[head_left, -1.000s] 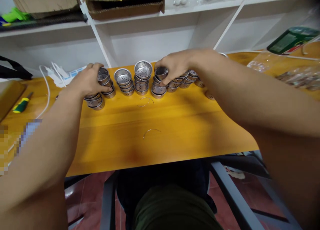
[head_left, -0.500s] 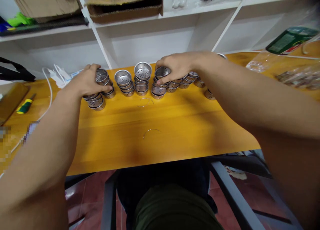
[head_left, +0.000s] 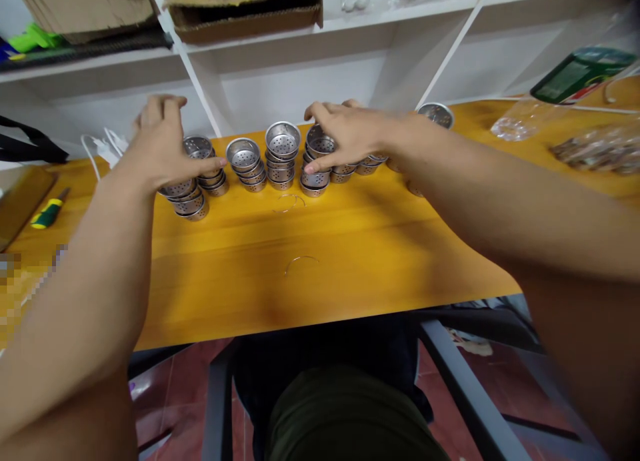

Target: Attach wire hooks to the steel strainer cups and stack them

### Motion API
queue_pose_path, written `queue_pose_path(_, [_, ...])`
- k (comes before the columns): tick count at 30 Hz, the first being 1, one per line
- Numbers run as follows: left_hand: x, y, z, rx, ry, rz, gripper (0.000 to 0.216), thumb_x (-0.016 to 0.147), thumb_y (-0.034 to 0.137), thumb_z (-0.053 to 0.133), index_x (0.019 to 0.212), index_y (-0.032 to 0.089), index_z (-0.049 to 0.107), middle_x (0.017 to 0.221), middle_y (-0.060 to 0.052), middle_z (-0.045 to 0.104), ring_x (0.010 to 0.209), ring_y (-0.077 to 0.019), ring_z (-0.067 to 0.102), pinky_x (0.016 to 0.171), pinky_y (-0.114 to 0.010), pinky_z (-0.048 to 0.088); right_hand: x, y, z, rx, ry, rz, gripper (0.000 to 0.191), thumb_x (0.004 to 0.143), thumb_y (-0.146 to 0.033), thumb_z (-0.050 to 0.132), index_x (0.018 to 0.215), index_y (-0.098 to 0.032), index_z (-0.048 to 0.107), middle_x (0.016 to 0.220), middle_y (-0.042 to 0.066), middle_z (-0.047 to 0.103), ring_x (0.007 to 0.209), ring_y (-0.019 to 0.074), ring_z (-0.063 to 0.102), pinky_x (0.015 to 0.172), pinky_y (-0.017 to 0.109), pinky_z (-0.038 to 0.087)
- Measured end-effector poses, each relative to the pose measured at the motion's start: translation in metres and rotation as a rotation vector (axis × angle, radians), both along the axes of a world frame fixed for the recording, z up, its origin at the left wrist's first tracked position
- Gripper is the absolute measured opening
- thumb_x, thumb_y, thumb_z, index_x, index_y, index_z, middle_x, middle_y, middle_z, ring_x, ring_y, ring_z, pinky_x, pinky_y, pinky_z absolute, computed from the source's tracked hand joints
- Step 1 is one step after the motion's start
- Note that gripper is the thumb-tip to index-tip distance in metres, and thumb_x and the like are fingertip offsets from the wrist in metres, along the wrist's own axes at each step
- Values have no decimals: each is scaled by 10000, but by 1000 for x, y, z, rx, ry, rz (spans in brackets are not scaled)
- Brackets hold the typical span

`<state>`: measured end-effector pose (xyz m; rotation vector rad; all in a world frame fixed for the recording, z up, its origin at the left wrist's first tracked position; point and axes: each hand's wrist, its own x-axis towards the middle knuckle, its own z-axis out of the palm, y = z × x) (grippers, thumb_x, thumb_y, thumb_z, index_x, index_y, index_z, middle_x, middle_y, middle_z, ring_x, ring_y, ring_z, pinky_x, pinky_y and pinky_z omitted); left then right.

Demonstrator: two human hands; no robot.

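Note:
Several short stacks of perforated metal cups (head_left: 283,147) stand in a row along the far side of the yellow wooden table (head_left: 350,247). My left hand (head_left: 160,144) hovers over the leftmost stacks (head_left: 187,204), fingers stretched upward and thumb pointing right, with nothing in it. My right hand (head_left: 350,134) lies spread over the stacks on the right (head_left: 315,177), thumb against the front of one stack and fingers flat across the tops. A single cup (head_left: 436,114) sits alone behind my right forearm. Two thin wire rings (head_left: 301,262) lie on the table nearer to me.
A green and yellow screwdriver (head_left: 47,211) and a white cable (head_left: 95,147) lie at the left. Clear plastic bags (head_left: 595,151) and a green packet (head_left: 580,74) are at the right. White shelving with a cardboard box (head_left: 245,7) rises behind the table.
Both hands have loosened: my left fingers lifted off the left stack and straightened, and my right fingers spread out flat over the right stacks. The stacks stay in place.

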<state>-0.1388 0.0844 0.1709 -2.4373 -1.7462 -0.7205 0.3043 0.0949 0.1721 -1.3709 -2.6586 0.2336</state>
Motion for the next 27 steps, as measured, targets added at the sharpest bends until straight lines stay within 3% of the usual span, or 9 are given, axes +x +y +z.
queue_pose_path(3, [24,-21,13,108,21,-79,1624,651,1010,1094,1908,202,459,1967,-220,426,1881,-572,374,1627,-828,251,22,-15,21,134,99,18,1183,1030,-923,719,1904,-176,443,1908,279,575,1708,528,622,1479,727,454])
queue_pose_path(5, [40,-38,10,188,7,-192,1400,772,914,1091,1885,310,493,1982,-159,422,1885,-514,382,1641,-774,274,51,-25,37,264,240,-20,992,1158,-769,591,1836,-46,549,1761,319,684,1620,483,706,1398,661,553])
queue_pose_path(7, [59,-58,-3,254,-74,-302,1104,896,794,1065,1799,407,563,1956,-80,486,1869,-465,441,1632,-730,337,88,-32,47,362,349,-164,720,1274,-618,505,1714,-75,681,1675,287,766,1592,417,743,1364,579,579])
queue_pose_path(9, [79,-80,-25,299,-140,-388,780,1047,658,968,1710,430,627,1857,-69,614,1788,-429,571,1578,-706,439,124,-33,47,337,364,-347,597,1261,-537,711,1673,-108,752,1643,270,810,1555,412,776,1295,549,610])
queue_pose_path(12, [109,-105,-67,309,-119,-524,446,1178,434,794,1606,370,684,1695,-104,745,1577,-374,763,1384,-661,642,161,-25,29,56,115,-528,1056,1031,-335,1074,1936,-153,561,1874,319,630,1695,430,692,1309,533,589])
queue_pose_path(14, [121,-112,-92,273,-150,-572,389,1171,374,780,1551,349,699,1647,-112,768,1520,-361,801,1306,-626,697,171,-17,12,-51,5,-541,1234,976,-239,1113,2012,-178,445,1960,347,507,1802,423,595,1390,520,524])
queue_pose_path(18, [124,-108,-122,171,-173,-561,357,1162,344,772,1514,327,711,1642,-135,770,1518,-355,810,1284,-618,717,177,-6,-12,4,5,-487,924,1045,-150,1031,1881,-108,640,1833,356,631,1731,337,653,1420,464,494])
queue_pose_path(22, [115,-104,-123,100,-198,-493,365,1141,365,798,1499,325,736,1650,-135,776,1517,-352,803,1329,-643,701,186,-7,-17,17,142,-558,814,995,-262,1097,1736,-153,778,1687,285,787,1491,290,782,1270,466,588])
queue_pose_path(27, [110,-103,-122,87,-241,-487,340,1150,369,795,1483,316,755,1625,-134,784,1504,-345,809,1337,-644,700,201,-16,-15,46,406,-658,651,1147,-315,953,1755,-170,772,1588,273,861,1282,251,842,1144,467,633])
